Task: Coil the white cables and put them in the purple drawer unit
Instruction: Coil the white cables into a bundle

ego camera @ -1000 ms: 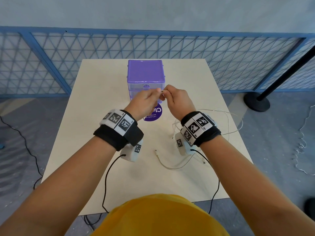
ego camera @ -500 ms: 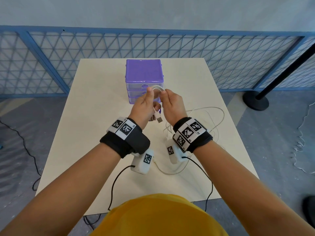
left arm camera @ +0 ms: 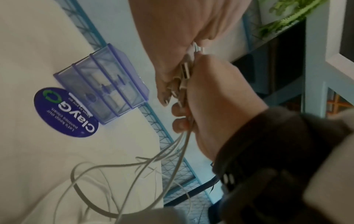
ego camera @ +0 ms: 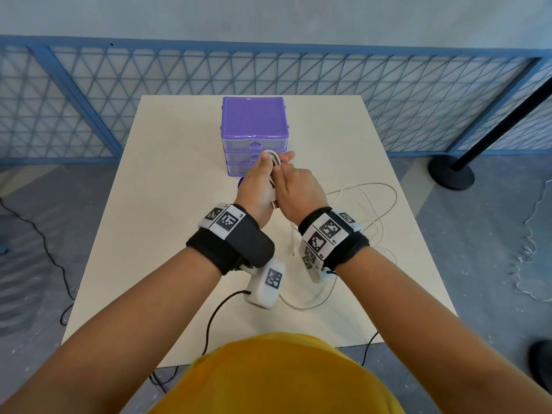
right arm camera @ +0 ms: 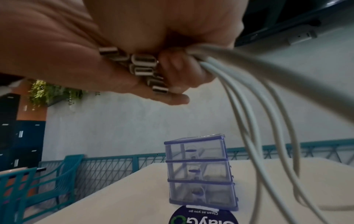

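Both hands meet in the air just in front of the purple drawers (ego camera: pixel 254 127), which stand at 12 o'clock on the table (ego camera: pixel 167 204) with all three drawers closed. The left hand (ego camera: pixel 257 186) is curled round a small bundle of white cable loops and plugs (right arm camera: pixel 142 65), thumb up against the coil (ego camera: pixel 271 156). The right hand (ego camera: pixel 298 189) has its fingers wrapped over the same bundle, with several strands running out of the fist. The rest of the cables (ego camera: pixel 367 210) trail loose over the table from about 3 to 5 o'clock. The step in hand looks like winding, and it would go best with the left hand as a fixed core while the right feeds each turn the same size, so slack is drawn up evenly and no strand knots. The plugs are better tucked inside the loops, and the last tail wrapped across so the coil holds its shape before a drawer is opened. A round blue sticker (left arm camera: pixel 66 112) at 6 o'clock of the drawers reads "ClayGo" and "Clean as you go". A smaller line on it is too blurred to read. The wristbands (ego camera: pixel 228 219) carry black-and-white square codes.
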